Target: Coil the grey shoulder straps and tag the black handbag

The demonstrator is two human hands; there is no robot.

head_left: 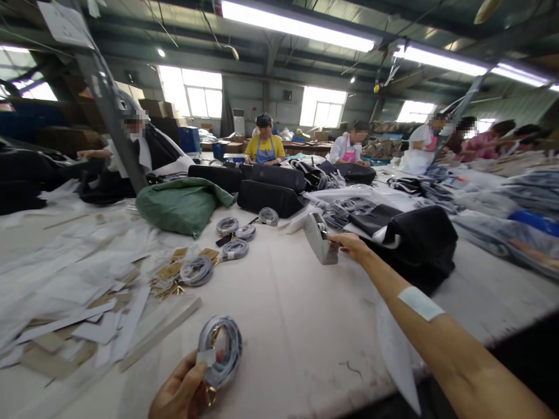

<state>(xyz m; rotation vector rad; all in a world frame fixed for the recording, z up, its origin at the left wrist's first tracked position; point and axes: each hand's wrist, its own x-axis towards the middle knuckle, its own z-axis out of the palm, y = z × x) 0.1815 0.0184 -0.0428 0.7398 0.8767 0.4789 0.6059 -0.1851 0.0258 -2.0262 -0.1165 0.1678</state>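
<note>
At the lower middle, my left hand (186, 381) is closed around a coiled grey strap (233, 355) with gold-coloured metal clasps. A small white band (207, 357) wraps the coil beside my thumb. Further out, my right hand (353, 245) reaches across to a grey tape dispenser (317, 240) standing on the table. Its fingers are pressed together at the dispenser's near end; whether tape is between them is too small to see. Several more coiled straps (196, 270) lie left of the dispenser, some with brown tags.
Paper and card scraps (87, 326) cover the left of the white table (279, 314). A green cloth bundle (179, 205) and black bags (271, 198) lie beyond the coils. Another black bag (419, 244) is beside my right forearm. Several people work at the far side.
</note>
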